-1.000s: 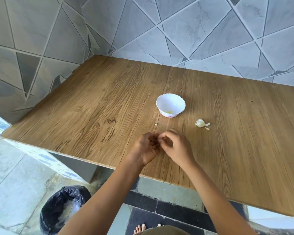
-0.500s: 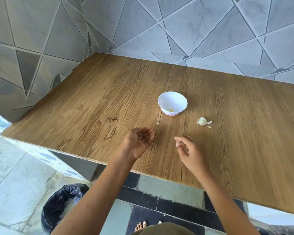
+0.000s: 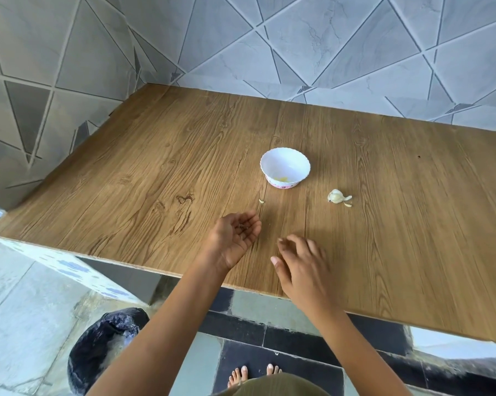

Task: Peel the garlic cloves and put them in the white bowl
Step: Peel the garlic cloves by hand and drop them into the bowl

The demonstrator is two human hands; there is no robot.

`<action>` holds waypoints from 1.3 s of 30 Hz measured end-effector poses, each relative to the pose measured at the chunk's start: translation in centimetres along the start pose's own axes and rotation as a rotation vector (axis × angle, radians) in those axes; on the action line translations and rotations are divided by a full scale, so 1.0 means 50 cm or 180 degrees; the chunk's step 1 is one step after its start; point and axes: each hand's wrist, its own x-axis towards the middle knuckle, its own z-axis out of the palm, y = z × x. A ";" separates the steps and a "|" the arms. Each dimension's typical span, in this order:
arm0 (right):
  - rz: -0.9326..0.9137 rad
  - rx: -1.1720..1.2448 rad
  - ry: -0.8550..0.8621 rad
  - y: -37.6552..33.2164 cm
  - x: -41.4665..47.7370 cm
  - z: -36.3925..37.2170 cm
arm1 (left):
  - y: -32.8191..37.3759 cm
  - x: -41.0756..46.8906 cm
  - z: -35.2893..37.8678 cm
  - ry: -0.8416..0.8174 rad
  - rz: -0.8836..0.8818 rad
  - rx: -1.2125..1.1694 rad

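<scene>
**Wood-grain top, both hands slack, garlic lying right of the bowl**

Black crinkled plastic lines a round bin point(image 3: 98, 347) on the stone-tile floor at lower left, below the table edge. The table point(image 3: 155, 181) is a flat brown board with a printed or veneered grain, dark knots and a thin pale edge band. It sits in a corner of the tiled wall point(image 3: 355, 47), which is grey and marbled, cut into triangles by dark grout lines.

Left hand point(image 3: 235, 238): over the near part of the board, palm up and shallowly cupped, fingers loosely bent, not closed round anything. A few small dark specks lie in the hollow of the palm; too small to say what they are.

Just beyond its fingertips a small pale curled scrap point(image 3: 261, 200) lies on the wood.

White bowl point(image 3: 285, 167): upright near mid-table, smooth and glossy, with a scalloped rim and a pink patterned band round the foot. Some pale yellow matter point(image 3: 281, 179) sits in the bottom; shape unclear.

Right hand point(image 3: 301, 267): palm down above the near edge, fingers spread and slightly blurred, nothing gripped. It is apart from the left hand and touches no object that I can make out.

Garlic piece point(image 3: 337, 196): right of the bowl and a little nearer, resting on the wood, off-white, lumpy, with a papery tail. A small yellowish chip point(image 3: 347, 205) lies just beside it. Both are well apart from either hand.

Bare toes point(image 3: 241, 375) show on dark floor tiles at the bottom edge.
</scene>
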 end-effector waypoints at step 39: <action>-0.0230 0.1546 0.0108 0.006 0.130 -0.053 | -0.036 -0.010 0.045 -0.0079 -0.0176 0.0330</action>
